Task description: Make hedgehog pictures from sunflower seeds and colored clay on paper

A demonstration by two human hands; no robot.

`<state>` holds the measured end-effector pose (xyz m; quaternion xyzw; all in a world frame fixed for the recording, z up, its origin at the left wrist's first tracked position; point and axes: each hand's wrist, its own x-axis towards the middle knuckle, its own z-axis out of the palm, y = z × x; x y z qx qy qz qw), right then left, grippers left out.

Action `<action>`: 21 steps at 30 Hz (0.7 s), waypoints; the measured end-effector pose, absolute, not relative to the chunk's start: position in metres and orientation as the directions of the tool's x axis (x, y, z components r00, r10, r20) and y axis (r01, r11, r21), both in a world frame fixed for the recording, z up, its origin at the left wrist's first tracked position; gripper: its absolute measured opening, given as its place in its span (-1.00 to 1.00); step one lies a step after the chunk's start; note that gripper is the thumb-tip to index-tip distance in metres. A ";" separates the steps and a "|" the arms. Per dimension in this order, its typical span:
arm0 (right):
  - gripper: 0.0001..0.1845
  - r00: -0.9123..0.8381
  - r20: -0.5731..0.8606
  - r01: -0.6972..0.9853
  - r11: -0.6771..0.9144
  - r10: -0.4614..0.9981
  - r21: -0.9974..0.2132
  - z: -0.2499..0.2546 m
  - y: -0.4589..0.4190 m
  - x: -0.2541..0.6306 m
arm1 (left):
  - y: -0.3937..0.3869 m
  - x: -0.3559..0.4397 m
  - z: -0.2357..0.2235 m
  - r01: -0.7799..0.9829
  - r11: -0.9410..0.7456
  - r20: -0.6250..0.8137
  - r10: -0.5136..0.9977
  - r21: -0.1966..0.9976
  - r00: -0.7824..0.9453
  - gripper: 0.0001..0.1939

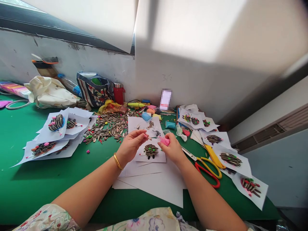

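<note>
My left hand [131,145], with a gold bangle at the wrist, hovers over a small white paper [160,155] and its fingers are pinched on a tiny pink bit of clay. My right hand [172,149] is closed on a lump of pink clay [165,140]. On the paper between my hands lies a hedgehog figure [150,150] made of sunflower seeds with coloured clay dots. More blank white sheets [158,183] lie under it on the green table [36,179].
A heap of sunflower seeds [108,126] lies behind my hands. Finished seed pictures are stacked at left [56,125] and spread along the right [231,158]. Red and yellow scissors [207,165] lie right of my right arm. Bags [93,89], a red flask [118,93] and clay pieces line the wall.
</note>
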<state>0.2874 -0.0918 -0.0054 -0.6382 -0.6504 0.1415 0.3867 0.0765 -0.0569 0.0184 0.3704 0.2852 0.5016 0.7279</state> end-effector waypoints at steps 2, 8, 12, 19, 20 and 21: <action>-0.78 0.124 0.419 0.763 0.184 0.900 -0.619 -0.008 -0.088 0.294 | -0.056 0.077 0.018 -0.530 0.224 -0.051 0.946 0.818 0.321 -0.71; -0.77 0.032 0.517 0.890 0.211 0.855 -0.404 -0.013 -0.079 0.310 | -0.056 0.077 0.014 -0.470 0.230 -0.068 0.939 0.852 0.337 -0.74; -0.72 0.065 0.508 0.949 0.104 0.859 -0.298 -0.020 -0.071 0.310 | -0.057 0.077 0.012 -0.446 0.250 -0.081 0.928 0.860 0.364 -0.68; -0.61 0.055 0.571 0.941 0.148 0.819 -0.303 -0.018 -0.075 0.307 | -0.058 0.078 0.014 -0.397 0.276 -0.100 0.907 0.875 0.410 -0.62; -0.62 0.040 0.577 0.934 0.175 0.816 -0.312 -0.016 -0.078 0.304 | -0.058 0.078 0.013 -0.374 0.261 -0.098 0.910 0.890 0.402 -0.62; -0.63 0.025 0.585 0.924 0.205 0.811 -0.324 -0.013 -0.081 0.302 | -0.058 0.078 0.012 -0.357 0.245 -0.094 0.916 0.901 0.391 -0.64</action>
